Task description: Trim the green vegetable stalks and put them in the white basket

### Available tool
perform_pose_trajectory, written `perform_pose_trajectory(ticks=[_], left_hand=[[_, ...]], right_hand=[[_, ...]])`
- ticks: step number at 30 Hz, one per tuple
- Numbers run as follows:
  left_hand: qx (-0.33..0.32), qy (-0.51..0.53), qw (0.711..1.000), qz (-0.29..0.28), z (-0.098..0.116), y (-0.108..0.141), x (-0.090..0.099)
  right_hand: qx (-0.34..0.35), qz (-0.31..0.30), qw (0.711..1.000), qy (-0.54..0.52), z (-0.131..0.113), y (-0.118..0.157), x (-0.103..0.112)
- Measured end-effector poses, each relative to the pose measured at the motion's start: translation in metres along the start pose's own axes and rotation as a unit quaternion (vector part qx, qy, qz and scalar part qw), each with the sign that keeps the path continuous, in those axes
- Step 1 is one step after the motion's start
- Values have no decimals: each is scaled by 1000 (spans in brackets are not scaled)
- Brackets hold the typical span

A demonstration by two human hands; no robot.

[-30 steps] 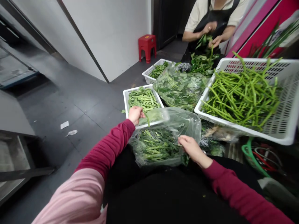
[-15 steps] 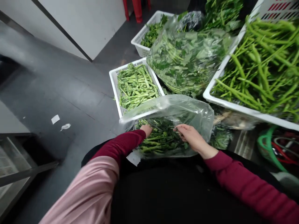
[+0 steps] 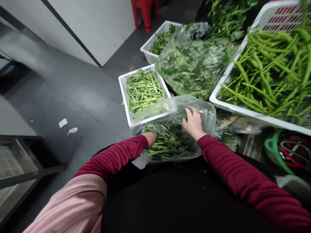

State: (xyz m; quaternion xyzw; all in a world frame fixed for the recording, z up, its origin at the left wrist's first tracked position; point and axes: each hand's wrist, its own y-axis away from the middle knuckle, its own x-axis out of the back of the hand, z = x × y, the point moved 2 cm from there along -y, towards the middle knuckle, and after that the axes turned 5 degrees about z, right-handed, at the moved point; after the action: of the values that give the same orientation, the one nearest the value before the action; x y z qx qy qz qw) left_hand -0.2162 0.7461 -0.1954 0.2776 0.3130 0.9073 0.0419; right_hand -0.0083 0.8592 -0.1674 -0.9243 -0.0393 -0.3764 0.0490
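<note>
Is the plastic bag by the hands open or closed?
Open: the clear bag gapes, upper edge raised, with the left hand at the green stems inside.

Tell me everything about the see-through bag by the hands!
The bag is clear and wrinkled, like thin plastic. Its mouth is open, the far side raised before a white basket. Leafy green stems lie inside. The left hand reaches in, partly hidden; the right hand, spread open, seems to touch its far side.
</note>
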Motion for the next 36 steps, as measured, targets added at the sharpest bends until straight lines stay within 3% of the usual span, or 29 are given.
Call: perform_pose_trajectory(ticks=[3,5,7,10,13,16,20,25,27,29,31,32,34,36], left_hand=[[-38,-67,997,22,24,41,22],[-108,-122,986,32,42,69,28],[-190,-163,967,48,58,92,25],[-256,-154,952,73,71,115,14],[-259,-126,953,92,76,127,4],[-257,-95,955,111,78,136,-3],[-212,-20,964,160,77,144,-17],[-159,104,962,197,75,146,-37],[-139,177,961,164,76,149,-40],[-106,280,952,64,78,154,-42],[-79,377,921,-54,80,160,-42],[-73,412,904,-85,81,163,-42],[-71,449,888,-69,80,165,-41],[-71,454,888,-5,76,162,-41]], right_hand=[[97,-118,987,41,-18,24,17],[198,-186,962,33,-36,52,26],[311,-210,926,48,-53,82,36],[383,-171,899,125,-67,116,50],[414,-80,888,182,-72,132,66],[449,-27,872,195,-72,140,78],[460,1,862,213,-70,147,81],[410,43,869,273,-75,154,75],[401,55,874,267,-77,157,74],[400,68,880,248,-79,157,73],[401,70,885,225,-81,157,73],[397,65,890,215,-82,156,72],[372,42,904,204,-85,155,71],[328,10,922,204,-90,157,69]])
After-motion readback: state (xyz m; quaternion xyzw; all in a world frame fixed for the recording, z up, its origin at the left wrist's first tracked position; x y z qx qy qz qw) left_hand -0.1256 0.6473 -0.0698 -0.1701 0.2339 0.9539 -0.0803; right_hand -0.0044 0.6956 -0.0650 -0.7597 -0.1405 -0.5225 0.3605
